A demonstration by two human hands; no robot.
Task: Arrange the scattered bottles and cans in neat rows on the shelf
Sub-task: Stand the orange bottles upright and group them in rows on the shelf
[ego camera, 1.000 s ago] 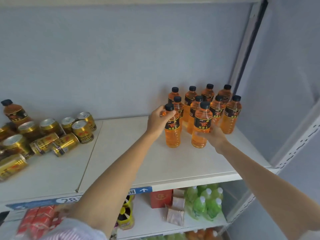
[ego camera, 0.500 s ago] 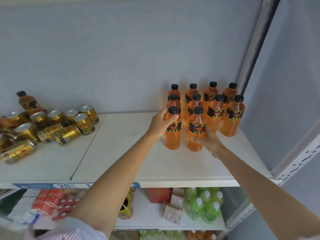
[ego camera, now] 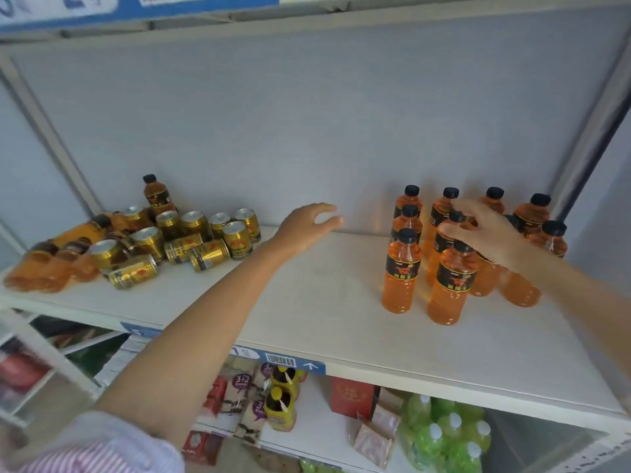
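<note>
Several orange drink bottles with black caps and black labels stand in rows [ego camera: 401, 271] at the right of the white shelf [ego camera: 327, 302]. My right hand [ego camera: 485, 233] hovers over the rows with fingers spread, holding nothing. My left hand [ego camera: 307, 225] is open above the bare middle of the shelf, left of the rows. At the left lies a jumble of gold cans [ego camera: 205, 254], some upright, some on their sides. One orange bottle [ego camera: 157, 196] stands behind them and others lie flat [ego camera: 51, 268] at the far left.
A grey back panel closes the shelf, with metal uprights at both sides. Another shelf edge with a blue price strip [ego camera: 136, 5] runs overhead. Below, a lower shelf holds green bottles [ego camera: 444, 435], a red box [ego camera: 351, 397] and small packets.
My left hand has let go of the front-left bottle and moved left toward the cans. My right hand has lifted off the front bottle to above the rows. The view has shifted left.
</note>
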